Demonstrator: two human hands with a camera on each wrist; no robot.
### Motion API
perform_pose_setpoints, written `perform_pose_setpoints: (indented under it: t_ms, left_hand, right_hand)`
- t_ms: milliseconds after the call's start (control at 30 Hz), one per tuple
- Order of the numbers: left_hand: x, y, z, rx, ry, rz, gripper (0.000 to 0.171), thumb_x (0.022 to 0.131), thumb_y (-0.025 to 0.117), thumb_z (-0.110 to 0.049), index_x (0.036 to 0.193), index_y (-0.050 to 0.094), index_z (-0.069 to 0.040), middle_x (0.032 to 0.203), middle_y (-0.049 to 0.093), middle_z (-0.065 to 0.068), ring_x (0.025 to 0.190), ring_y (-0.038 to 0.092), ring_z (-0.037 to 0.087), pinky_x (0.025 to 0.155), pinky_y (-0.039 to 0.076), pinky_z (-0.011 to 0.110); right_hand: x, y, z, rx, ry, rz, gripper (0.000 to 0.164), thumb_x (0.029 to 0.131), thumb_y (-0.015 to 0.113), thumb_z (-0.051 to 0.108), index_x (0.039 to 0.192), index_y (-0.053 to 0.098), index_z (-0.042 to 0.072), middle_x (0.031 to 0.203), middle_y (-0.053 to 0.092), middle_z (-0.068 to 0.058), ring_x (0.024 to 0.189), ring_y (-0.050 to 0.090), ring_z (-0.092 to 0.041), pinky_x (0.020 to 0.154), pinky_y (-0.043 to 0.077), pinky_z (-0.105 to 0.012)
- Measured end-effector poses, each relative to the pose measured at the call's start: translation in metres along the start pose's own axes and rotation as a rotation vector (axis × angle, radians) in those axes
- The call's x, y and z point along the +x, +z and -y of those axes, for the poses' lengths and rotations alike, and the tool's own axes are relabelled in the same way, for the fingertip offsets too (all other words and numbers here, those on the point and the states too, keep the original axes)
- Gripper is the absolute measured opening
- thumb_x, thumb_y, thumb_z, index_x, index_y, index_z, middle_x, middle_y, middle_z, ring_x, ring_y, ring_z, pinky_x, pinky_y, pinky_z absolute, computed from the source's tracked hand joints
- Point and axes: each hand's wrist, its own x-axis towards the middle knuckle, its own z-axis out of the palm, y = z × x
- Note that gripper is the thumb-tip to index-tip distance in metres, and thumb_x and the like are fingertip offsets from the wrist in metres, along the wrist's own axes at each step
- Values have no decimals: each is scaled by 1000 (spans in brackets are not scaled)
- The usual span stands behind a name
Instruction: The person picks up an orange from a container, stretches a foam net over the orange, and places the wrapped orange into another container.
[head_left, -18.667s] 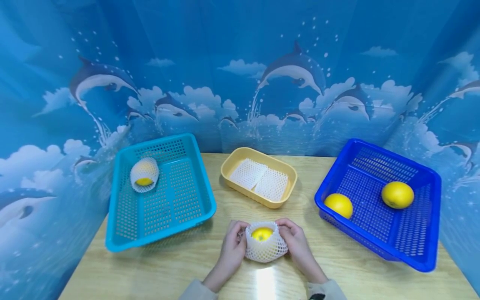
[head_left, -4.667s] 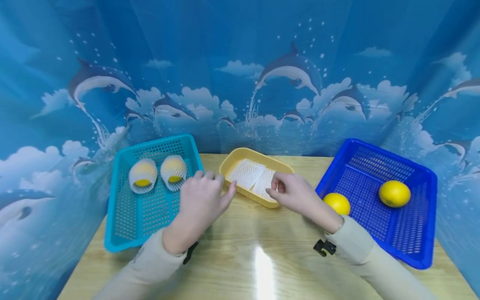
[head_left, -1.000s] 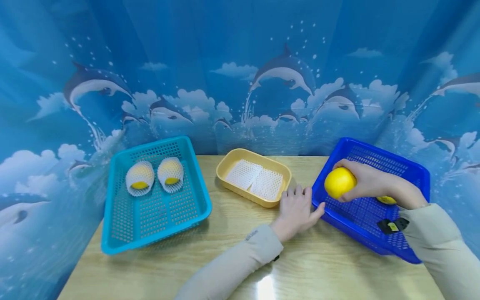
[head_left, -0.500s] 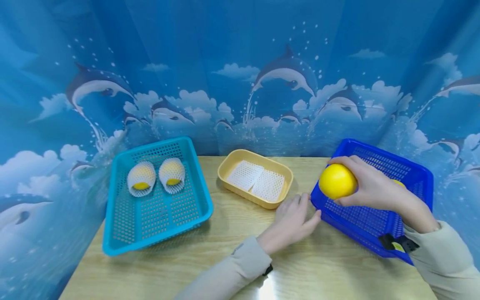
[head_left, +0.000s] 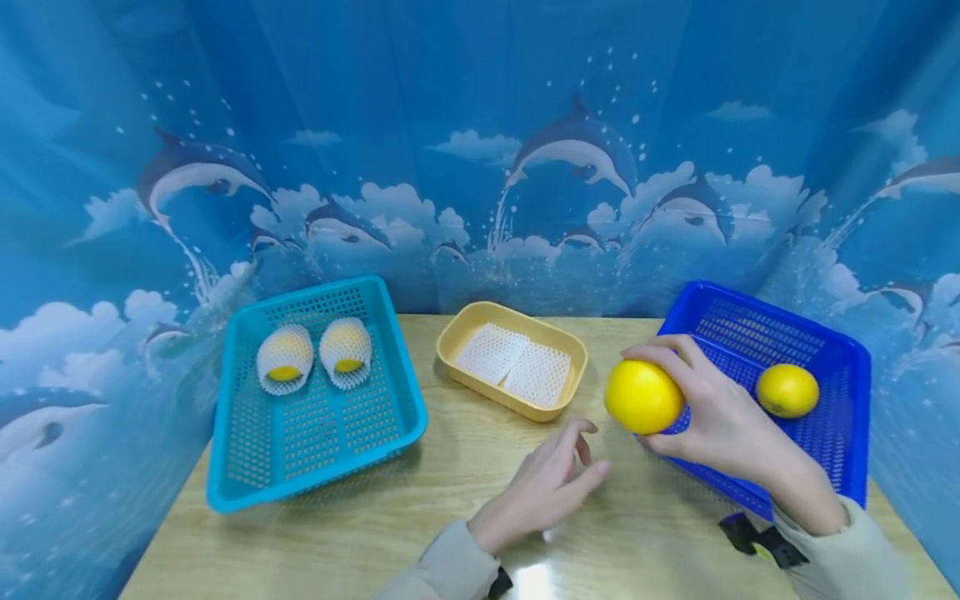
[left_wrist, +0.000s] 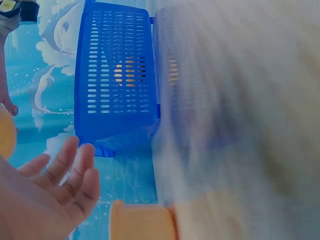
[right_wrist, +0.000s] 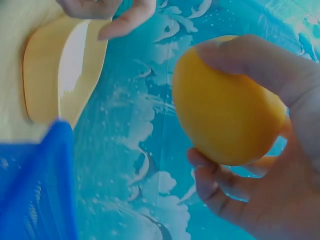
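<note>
A smooth yellow fruit point(head_left: 643, 397), orange-like in shape, is gripped by my right hand point(head_left: 723, 417) over the near left edge of the dark blue basket point(head_left: 851, 417). In the right wrist view the thumb and fingers curl round the fruit point(right_wrist: 225, 105). My left hand point(head_left: 540, 483) hovers above the table, left of the fruit, its fingers loosely bent around nothing. In the left wrist view the relaxed fingers point(left_wrist: 75, 175) show with the blue basket point(left_wrist: 117, 115) beyond them. One more yellow fruit point(head_left: 787, 391) lies in the blue basket.
A turquoise basket point(head_left: 318, 487) at left holds two fruits in white foam nets point(head_left: 285, 354). Between the baskets stands a small tan tray point(head_left: 487, 387) with white foam nets point(head_left: 536, 371) inside. A dolphin-print curtain point(head_left: 480, 167) hangs behind the wooden table point(head_left: 337, 542).
Since 18.7 s ago, a second netted fruit has come into the turquoise basket. Lately my right hand has lifted a fruit from the blue basket and moved left; my left hand has left the basket's edge.
</note>
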Motion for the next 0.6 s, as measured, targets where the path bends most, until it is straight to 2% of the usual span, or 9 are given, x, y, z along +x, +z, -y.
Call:
perform_pose_setpoints:
  t_ms: [200, 367, 500, 600]
  left_hand:
    - [-20, 0, 16, -179, 106, -39, 52, 98, 49, -45, 139, 35, -16, 104, 58, -2, 83, 53, 3, 69, 47, 19]
    - [-27, 1, 34, -364, 197, -73, 62, 95, 54, -45, 143, 31, -14, 114, 58, 9, 88, 59, 18, 74, 52, 30]
    - [-31, 0, 46, -437, 225, -91, 69, 93, 59, -47, 146, 28, -17, 122, 58, 7, 91, 59, 31, 77, 53, 37]
    - [-36, 2, 56, -498, 219, -80, 72, 91, 65, -44, 146, 28, -15, 124, 60, 6, 93, 58, 37, 81, 53, 38]
  right_hand:
    - [-7, 31, 9, 11, -110, -112, 94, 50, 93, 5, 135, 55, 20, 133, 48, -8, 111, 54, -27, 82, 54, -55]
    - [-12, 63, 16, 14, -171, -163, 93, 47, 89, -1, 132, 58, 20, 136, 50, -11, 117, 52, -29, 83, 55, -54]
    - [-14, 85, 21, 54, -200, -186, 92, 46, 84, -7, 130, 61, 21, 139, 51, -10, 119, 50, -27, 85, 55, -53]
    - [-13, 100, 23, 75, -254, -241, 91, 44, 79, -12, 127, 63, 20, 140, 53, -10, 119, 52, -29, 90, 53, -51]
